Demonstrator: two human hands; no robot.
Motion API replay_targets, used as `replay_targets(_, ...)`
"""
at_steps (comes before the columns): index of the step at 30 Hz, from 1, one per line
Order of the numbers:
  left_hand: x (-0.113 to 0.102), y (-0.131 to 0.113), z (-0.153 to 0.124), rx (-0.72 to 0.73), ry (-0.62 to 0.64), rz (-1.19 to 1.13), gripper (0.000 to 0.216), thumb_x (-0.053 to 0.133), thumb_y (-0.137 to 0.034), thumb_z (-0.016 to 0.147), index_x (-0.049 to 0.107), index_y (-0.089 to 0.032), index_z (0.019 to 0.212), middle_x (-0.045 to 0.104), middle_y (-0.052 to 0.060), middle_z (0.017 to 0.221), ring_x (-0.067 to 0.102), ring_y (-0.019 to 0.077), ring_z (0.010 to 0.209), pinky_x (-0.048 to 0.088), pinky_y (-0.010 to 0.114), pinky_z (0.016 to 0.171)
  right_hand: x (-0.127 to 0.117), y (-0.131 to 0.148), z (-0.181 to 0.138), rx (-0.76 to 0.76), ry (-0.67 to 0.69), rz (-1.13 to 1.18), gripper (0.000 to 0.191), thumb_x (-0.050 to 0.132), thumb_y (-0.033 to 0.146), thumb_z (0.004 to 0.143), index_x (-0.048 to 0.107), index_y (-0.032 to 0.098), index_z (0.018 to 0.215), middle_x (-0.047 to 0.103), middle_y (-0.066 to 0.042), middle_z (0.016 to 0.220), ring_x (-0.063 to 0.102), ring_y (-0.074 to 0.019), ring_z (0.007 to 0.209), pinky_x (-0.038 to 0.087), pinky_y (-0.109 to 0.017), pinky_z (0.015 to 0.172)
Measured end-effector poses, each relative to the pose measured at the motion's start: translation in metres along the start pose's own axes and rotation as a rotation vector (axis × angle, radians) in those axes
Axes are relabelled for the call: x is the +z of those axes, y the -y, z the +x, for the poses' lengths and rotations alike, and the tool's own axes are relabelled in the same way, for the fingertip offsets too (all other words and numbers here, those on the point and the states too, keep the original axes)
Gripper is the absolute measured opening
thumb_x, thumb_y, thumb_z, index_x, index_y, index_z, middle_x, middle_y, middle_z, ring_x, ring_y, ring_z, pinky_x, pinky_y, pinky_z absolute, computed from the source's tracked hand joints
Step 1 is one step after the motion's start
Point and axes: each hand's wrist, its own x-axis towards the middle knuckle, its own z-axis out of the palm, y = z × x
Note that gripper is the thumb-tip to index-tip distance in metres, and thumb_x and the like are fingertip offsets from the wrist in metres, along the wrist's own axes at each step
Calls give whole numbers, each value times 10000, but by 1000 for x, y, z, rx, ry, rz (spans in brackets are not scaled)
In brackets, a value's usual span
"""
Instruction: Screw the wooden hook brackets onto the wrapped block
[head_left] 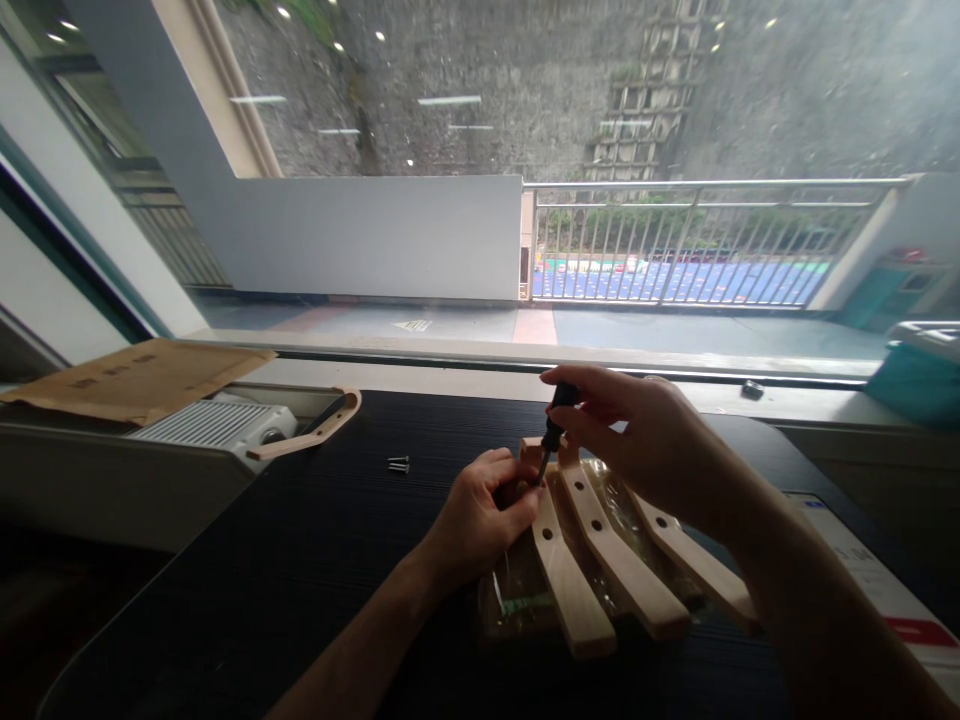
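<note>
My right hand [622, 410] grips the black handle of a screwdriver [561, 410], which points down and a little to the left. The tip meets the leftmost of several pale wooden hooks [566, 575], close to my left fingertips. My left hand [487, 505] is closed around the upper part of that hook; whether a screw sits between the fingers is hidden. Beside it lie another wooden hook [615, 555] and a third hook [697, 560], partly under my right forearm. Dark round holes show in their faces. Beneath them is a clear plastic wrapping [517, 590].
Several screws [399, 464] lie on the black table [300, 570]. Further left, another curved wooden hook [319, 432] rests by a white ribbed device [217, 432] and a brown envelope [142, 375]. A white printed sheet [862, 570] lies at right. The window sill [480, 375] borders the table's far edge.
</note>
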Motion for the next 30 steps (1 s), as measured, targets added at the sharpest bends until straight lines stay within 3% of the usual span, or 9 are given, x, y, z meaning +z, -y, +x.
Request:
replay_targets(4,-4,-3,0,-28,26,7,153,524,-231,803,660,-162,808,549,32,811,506,145,757,427,248,669,-1,-1,1,12,-5,-23,291,548,307,819,607,222,1092,664,5,708,611,-122,602,434,-234,545)
replay_targets(7,-16,-8,0,-45,144,-26,164,542,-200,770,665,-176,876,545,26,858,513,144,775,436,242,676,0,-2,1,5,-1,-14,294,537,294,826,596,226,1106,664,8,721,609,-116,602,435,-237,554)
replay_targets(14,-39,-13,-2,-133,395,-161,495,677,-191,661,579,-249,1142,511,25,1054,530,184,959,468,268,797,1,-2,1,15,10,-6,304,528,317,831,583,235,1119,664,4,758,612,-120,611,432,-241,546)
replay_targets(25,-29,-8,-2,-92,309,-191,535,752,-240,602,594,-228,1114,500,63,1199,487,243,1109,431,368,944,0,-2,1,10,-1,-34,309,542,320,819,596,236,1111,666,-1,740,598,-122,609,435,-238,545)
replay_targets(30,-28,-8,-2,-83,282,-180,359,620,-187,714,613,-221,1072,525,57,1165,552,195,962,480,301,824,1,-3,0,15,2,-4,306,533,321,825,590,234,1114,666,-5,755,615,-131,626,443,-244,560)
